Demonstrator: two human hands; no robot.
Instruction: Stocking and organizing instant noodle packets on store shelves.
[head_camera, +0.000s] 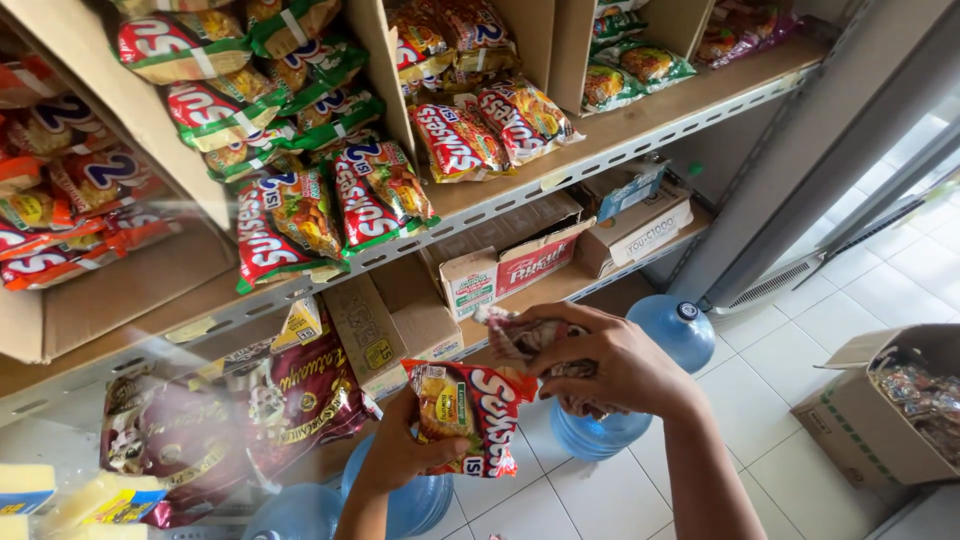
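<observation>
Now the left hand has its fingers closed around a red noodle packet, its long axis upright. Just above and to the right, nearly touching, the right hand grips several packets, nearer the shelf.

My left hand comes up from the bottom edge, palm turned up, fingers and thumb curled closed in a grip. My right hand sits higher and just to the right — forearm angling in from the lower right, wrist bent, fingers folded inward and clenched, knuckles facing me.
</observation>
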